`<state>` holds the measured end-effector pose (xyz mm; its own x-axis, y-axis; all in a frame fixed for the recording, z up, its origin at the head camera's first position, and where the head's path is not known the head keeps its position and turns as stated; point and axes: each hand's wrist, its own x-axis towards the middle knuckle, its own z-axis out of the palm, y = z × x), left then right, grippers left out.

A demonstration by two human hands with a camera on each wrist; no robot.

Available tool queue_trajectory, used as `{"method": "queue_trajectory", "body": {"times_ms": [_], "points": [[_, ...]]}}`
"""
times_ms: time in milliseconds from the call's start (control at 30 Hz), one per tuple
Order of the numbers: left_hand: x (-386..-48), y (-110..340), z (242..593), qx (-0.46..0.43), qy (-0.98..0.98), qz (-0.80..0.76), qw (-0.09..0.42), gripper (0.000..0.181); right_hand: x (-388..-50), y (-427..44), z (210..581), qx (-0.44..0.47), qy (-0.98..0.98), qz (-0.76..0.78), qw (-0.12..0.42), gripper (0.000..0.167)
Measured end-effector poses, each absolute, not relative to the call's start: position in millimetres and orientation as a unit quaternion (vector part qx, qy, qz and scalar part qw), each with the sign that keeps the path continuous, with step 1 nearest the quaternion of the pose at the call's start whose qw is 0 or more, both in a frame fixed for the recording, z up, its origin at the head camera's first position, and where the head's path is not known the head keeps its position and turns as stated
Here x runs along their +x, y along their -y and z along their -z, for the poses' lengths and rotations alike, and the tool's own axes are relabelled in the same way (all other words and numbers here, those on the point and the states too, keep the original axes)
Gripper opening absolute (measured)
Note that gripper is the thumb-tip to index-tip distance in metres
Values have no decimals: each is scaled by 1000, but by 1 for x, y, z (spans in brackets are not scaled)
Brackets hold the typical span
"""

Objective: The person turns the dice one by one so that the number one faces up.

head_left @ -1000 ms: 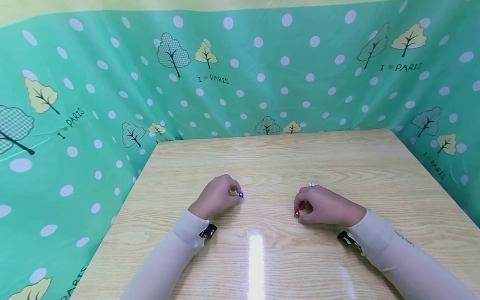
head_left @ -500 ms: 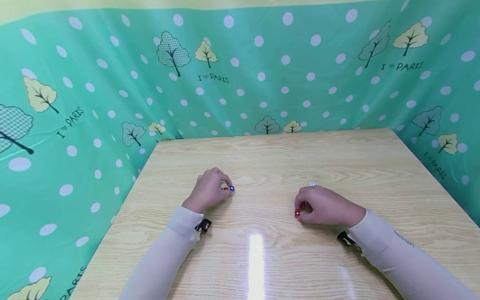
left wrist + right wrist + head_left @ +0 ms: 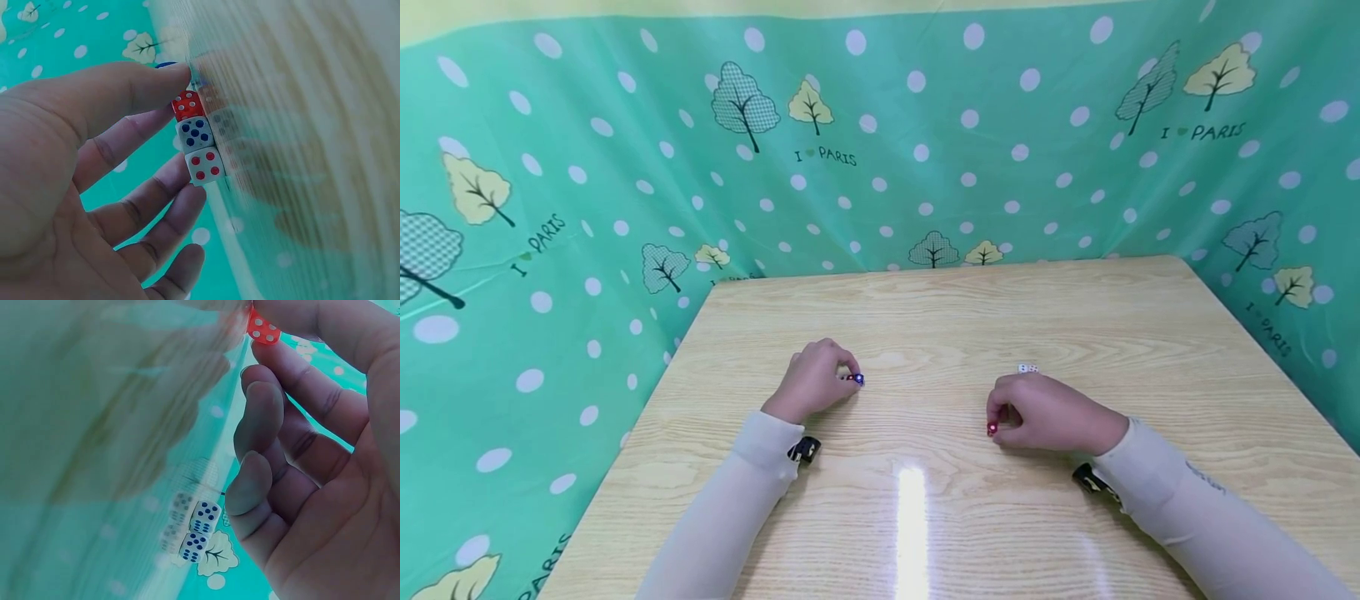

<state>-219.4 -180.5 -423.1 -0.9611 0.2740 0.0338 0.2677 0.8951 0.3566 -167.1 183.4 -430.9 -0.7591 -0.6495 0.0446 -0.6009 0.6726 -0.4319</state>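
At the left of the table, my left hand (image 3: 812, 379) pinches a blue die (image 3: 859, 379) between thumb and finger, down at the tabletop. In the left wrist view the thumb covers most of it. Lined up beside it are a red die (image 3: 187, 106), a white die with blue dots (image 3: 195, 135) and a white die with red dots (image 3: 205, 166), touching each other. My right hand (image 3: 1052, 412) pinches another red die (image 3: 264, 328) at the table surface, its other fingers curled loosely.
Beyond the right hand, two white dice (image 3: 1028, 368) sit side by side on the wooden table (image 3: 925, 325). A green dotted curtain (image 3: 895, 142) hangs along the back and both sides. A bright light reflection lies on the table's front middle.
The left hand has carried the blue die leftward and slightly away, up to the row of dice, closing the gap to the red one. The right hand has stayed in place.
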Motion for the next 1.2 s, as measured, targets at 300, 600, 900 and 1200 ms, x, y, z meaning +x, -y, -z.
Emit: {"method": "queue_trajectory", "body": {"times_ms": [300, 600, 900, 1200], "points": [[-221, 182, 427, 140, -973, -182, 18, 8, -166, -182, 429, -347, -910, 217, 68, 18], [-222, 182, 428, 146, -973, -178, 16, 6, -165, -183, 428, -344, -912, 214, 65, 19], [-222, 182, 428, 143, -974, -173, 17, 5, -164, -182, 430, -351, -906, 225, 71, 18], [-217, 175, 423, 147, -977, -152, 5, 33, -160, -176, 428, -364, -901, 229, 64, 18]]}}
